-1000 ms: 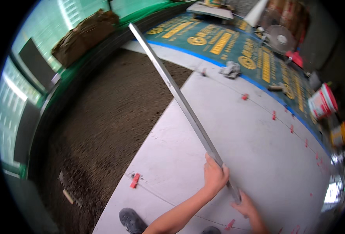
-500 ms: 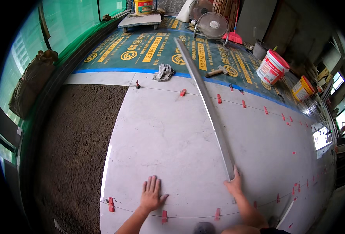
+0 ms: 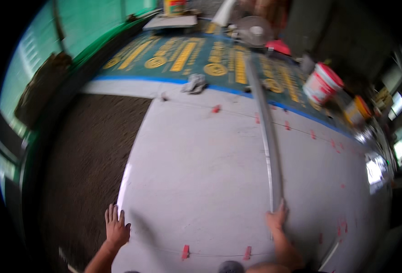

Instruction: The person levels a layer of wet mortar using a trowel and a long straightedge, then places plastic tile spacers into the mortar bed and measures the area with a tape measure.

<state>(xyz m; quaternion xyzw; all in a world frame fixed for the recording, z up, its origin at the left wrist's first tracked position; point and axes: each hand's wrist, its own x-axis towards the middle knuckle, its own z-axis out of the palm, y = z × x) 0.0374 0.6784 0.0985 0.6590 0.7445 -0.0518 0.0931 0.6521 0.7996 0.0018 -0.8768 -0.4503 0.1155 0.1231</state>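
Observation:
A long metal straightedge (image 3: 268, 141) lies over the large pale floor tiles (image 3: 196, 168), running away from me toward the green sheeting. My right hand (image 3: 277, 220) is closed around its near end. At the left edge of the tile, my left hand (image 3: 117, 227) hovers with fingers stretched out and holds nothing; a shadow falls on the tile beside it. Beyond that edge spreads a bed of dark, rough mortar (image 3: 92, 168). Red levelling wedges, such as a near one (image 3: 185, 252), sit along the tile joints. Motion blurs the picture.
Green printed floor sheeting (image 3: 164, 52) with blue tape borders the tiles at the back. A grey rag (image 3: 194, 84) lies near the tape. Farther off stand a fan (image 3: 255, 32), a red-lidded bucket (image 3: 323, 84), a yellow bucket (image 3: 357, 110) and a low platform (image 3: 171, 22).
My left hand has lifted off the tile and moved left to its edge. The straightedge's far end has swung right, with my right hand still on the near end. The view has shifted slightly.

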